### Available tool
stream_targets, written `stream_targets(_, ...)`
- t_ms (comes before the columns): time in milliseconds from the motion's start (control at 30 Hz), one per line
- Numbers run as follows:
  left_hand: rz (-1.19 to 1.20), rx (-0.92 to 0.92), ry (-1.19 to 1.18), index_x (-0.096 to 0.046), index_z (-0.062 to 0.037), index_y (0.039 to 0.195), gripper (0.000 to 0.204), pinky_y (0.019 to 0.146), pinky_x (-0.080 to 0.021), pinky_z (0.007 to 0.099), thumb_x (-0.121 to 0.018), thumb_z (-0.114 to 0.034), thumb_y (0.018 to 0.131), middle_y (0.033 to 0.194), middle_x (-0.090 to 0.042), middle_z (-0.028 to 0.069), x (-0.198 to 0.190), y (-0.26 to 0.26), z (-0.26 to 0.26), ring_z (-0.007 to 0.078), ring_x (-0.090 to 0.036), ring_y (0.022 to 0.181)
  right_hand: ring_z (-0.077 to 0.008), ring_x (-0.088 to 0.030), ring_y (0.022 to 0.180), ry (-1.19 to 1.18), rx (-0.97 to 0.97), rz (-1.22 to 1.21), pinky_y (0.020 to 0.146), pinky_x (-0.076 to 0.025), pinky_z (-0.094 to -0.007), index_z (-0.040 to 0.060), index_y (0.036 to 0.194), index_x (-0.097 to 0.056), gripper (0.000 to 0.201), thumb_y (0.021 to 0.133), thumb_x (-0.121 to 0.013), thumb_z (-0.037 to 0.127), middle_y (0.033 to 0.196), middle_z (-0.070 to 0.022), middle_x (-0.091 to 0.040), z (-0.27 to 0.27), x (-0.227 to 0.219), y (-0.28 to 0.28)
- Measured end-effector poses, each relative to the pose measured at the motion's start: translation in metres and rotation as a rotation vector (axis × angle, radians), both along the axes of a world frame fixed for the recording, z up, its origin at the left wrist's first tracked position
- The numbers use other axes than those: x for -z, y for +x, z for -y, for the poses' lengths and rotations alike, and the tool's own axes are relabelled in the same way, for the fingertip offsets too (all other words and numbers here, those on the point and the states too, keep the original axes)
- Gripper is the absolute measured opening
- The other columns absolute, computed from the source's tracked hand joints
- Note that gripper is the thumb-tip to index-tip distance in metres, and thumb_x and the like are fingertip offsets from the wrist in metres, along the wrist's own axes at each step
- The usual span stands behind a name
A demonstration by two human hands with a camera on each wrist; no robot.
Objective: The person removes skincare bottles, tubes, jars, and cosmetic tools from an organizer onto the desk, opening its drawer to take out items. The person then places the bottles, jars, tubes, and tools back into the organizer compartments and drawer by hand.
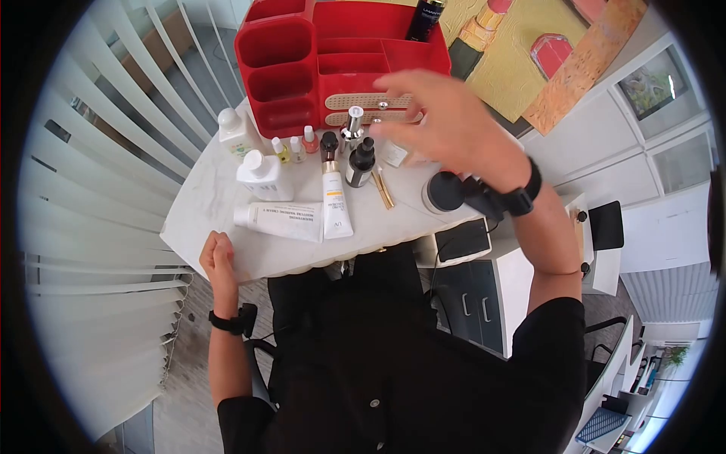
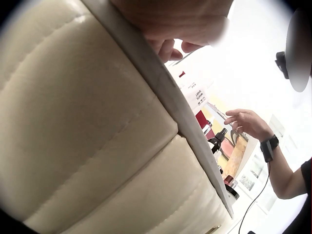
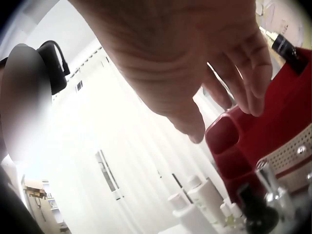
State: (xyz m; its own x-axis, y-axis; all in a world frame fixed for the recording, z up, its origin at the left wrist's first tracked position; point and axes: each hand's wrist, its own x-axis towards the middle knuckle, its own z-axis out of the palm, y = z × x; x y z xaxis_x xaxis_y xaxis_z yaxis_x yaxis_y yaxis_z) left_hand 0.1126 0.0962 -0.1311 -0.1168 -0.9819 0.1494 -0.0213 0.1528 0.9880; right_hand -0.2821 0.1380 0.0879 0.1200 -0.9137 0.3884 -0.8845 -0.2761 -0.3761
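My right hand (image 1: 461, 125) is raised over the right part of the marble-patterned table, in front of a red organizer (image 1: 355, 85). Its fingers are spread and slightly bent, with nothing between them, as the right wrist view also shows. Below and left of it stand a dark bottle (image 1: 361, 166) and a silver-capped bottle (image 1: 352, 136). A black-lidded jar (image 1: 445, 191) is close to the right wrist. At the table's left front edge rests my left hand (image 1: 218, 261), loosely curled and holding nothing. The nearest thing to it is a white tube (image 1: 283, 219) lying flat.
A second white tube (image 1: 336, 203), white bottles (image 1: 265, 180), small nail polish bottles (image 1: 296, 151) and thin gold sticks (image 1: 384, 189) crowd the table. The organizer holds a black bottle (image 1: 425, 20). Behind it leans a painting (image 1: 522, 53); vertical blinds (image 1: 98, 227) hang at left.
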Motion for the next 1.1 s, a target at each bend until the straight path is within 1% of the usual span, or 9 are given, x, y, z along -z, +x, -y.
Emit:
stream_targets(100,0.011,0.005,-0.022,-0.042,-0.0112,0.071,0.027,0.056,-0.018,0.0256,-0.045,-0.015,0.097,0.066,-0.034,-0.0056,0.001,0.000,0.001,0.0046,-0.026,0.061,-0.0263,-0.068,0.085,0.056,-0.082,-0.059,0.081,-0.055,-0.0381,0.0050,0.132,-0.064,0.058,0.084,-0.079,0.033,0.113,-0.0147,-0.071,-0.002,0.027,0.014)
stream_targets(233,0.011,0.006,-0.022,-0.042,-0.0116,0.071,0.028,0.056,-0.018,0.0253,-0.045,-0.016,0.098,0.067,-0.035,-0.0059,0.004,0.003,0.002,0.0041,-0.026,0.061,-0.0297,-0.068,0.087,0.202,-0.065,-0.071,0.085,-0.053,-0.0419,0.0034,0.131,-0.062,0.056,0.084,-0.078,0.031,0.108,-0.0161,-0.070,0.005,0.051,0.019)
stream_targets(533,0.018,0.006,-0.011,-0.041,-0.0125,0.072,0.029,0.056,-0.019,0.0241,-0.047,-0.014,0.100,0.069,-0.036,-0.0072,0.010,0.004,0.003,0.0029,-0.027,0.062,-0.0325,-0.069,0.084,0.202,-0.009,0.080,0.078,-0.053,-0.0405,-0.0003,0.106,-0.071,0.030,0.086,-0.076,0.022,0.091,-0.0190,-0.070,0.008,0.076,0.012)
stream_targets(633,0.006,0.012,-0.007,-0.041,-0.0126,0.072,0.029,0.056,-0.019,0.0238,-0.047,-0.014,0.101,0.069,-0.037,-0.0078,0.010,0.004,0.003,0.0023,-0.027,0.063,-0.0233,-0.069,0.078,0.213,-0.005,0.107,0.071,-0.053,-0.0348,0.0013,0.104,-0.072,0.027,0.085,-0.078,0.020,0.085,-0.0149,-0.070,0.004,0.053,0.012)
stream_targets(767,-0.010,0.013,0.002,-0.041,-0.0126,0.073,0.029,0.056,-0.019,0.0235,-0.048,-0.015,0.101,0.069,-0.037,-0.0079,0.012,0.004,0.003,0.0021,-0.027,0.063,-0.0071,-0.064,0.071,0.114,0.084,0.291,0.063,-0.050,-0.0283,0.0048,0.106,-0.072,0.029,0.084,-0.080,0.021,0.073,-0.0047,-0.067,0.004,-0.015,0.005)
stream_targets(833,-0.006,0.014,0.007,-0.041,-0.0120,0.073,0.030,0.057,-0.021,0.0233,-0.050,-0.015,0.102,0.069,-0.037,-0.0078,0.011,0.005,0.003,0.0023,-0.028,0.064,-0.0158,-0.069,0.073,-0.223,0.093,0.085,0.064,-0.053,-0.0330,0.0051,0.105,-0.072,0.025,0.087,-0.077,0.022,0.073,-0.0070,-0.069,0.029,-0.037,-0.021)
stream_targets(867,-0.002,0.015,0.012,-0.040,-0.0115,0.074,0.031,0.058,-0.023,0.0230,-0.051,-0.016,0.103,0.070,-0.037,-0.0077,0.010,0.005,0.003,0.0024,-0.029,0.065,-0.0158,-0.069,0.073,-0.224,0.096,0.085,0.064,-0.053,-0.0330,0.0051,0.105,-0.072,0.025,0.087,-0.077,0.022,0.073,-0.0070,-0.069,0.035,-0.056,-0.025)
stream_targets(933,-0.008,0.016,0.012,-0.040,-0.0115,0.074,0.031,0.058,-0.023,0.0230,-0.051,-0.016,0.103,0.070,-0.037,-0.0076,0.012,0.006,0.003,0.0025,-0.029,0.065,-0.0403,-0.071,0.089,-0.279,0.198,0.059,0.080,-0.056,-0.0447,-0.0067,0.118,-0.063,0.050,0.083,-0.077,0.026,0.091,-0.0264,-0.072,0.046,-0.092,-0.029)
stream_targets(1100,0.003,0.025,-0.031,-0.041,-0.0114,0.074,0.031,0.058,-0.023,0.0229,-0.051,-0.016,0.103,0.070,-0.037,-0.0077,0.012,0.006,0.004,0.0028,-0.029,0.065,-0.0428,-0.069,0.085,-0.459,0.188,-0.154,0.077,-0.055,-0.0467,-0.0057,0.105,-0.064,0.033,0.082,-0.074,0.015,0.086,-0.0272,-0.070,0.126,-0.078,-0.074)
